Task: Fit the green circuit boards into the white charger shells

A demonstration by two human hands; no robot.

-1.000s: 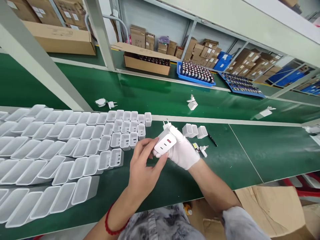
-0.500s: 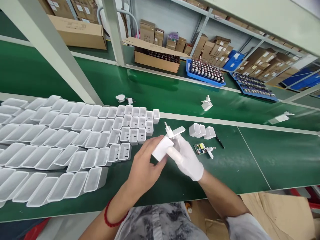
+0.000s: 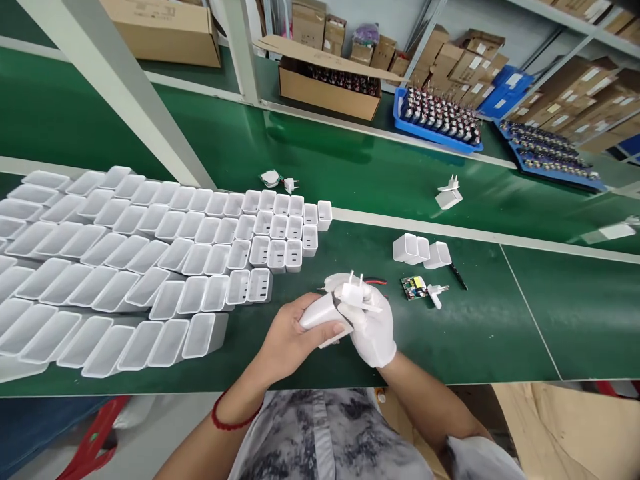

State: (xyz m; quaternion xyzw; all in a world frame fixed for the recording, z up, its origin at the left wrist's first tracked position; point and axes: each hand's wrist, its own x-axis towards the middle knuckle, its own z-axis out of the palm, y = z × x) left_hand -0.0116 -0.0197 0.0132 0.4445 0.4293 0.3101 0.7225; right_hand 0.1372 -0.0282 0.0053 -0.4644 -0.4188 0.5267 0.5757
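My bare left hand (image 3: 284, 339) is closed around a white plastic charger housing (image 3: 319, 313), tilted, its end turned toward the right hand. In a white glove, my right hand (image 3: 376, 337) grips a white two-pin plug piece (image 3: 353, 293) against that end, pins pointing up. Red and black wires (image 3: 376, 281) stick out beyond the gloved fingers. Whether plug piece and housing are joined cannot be made out. To the right lie a small circuit board (image 3: 414, 287) and a loose plug (image 3: 436, 294) beside it.
Rows of open white housings (image 3: 200, 333) cover the left of the green bench. A few more housings (image 3: 406, 248) and a black pen (image 3: 459, 277) lie right. Behind stand a metal post (image 3: 243, 53), an open carton (image 3: 327, 92) and blue parts trays (image 3: 435, 138).
The housing has turned in my left hand, its end now facing right. The plug piece has shifted with my right hand, and red and black wires now show. The view has tilted downward.
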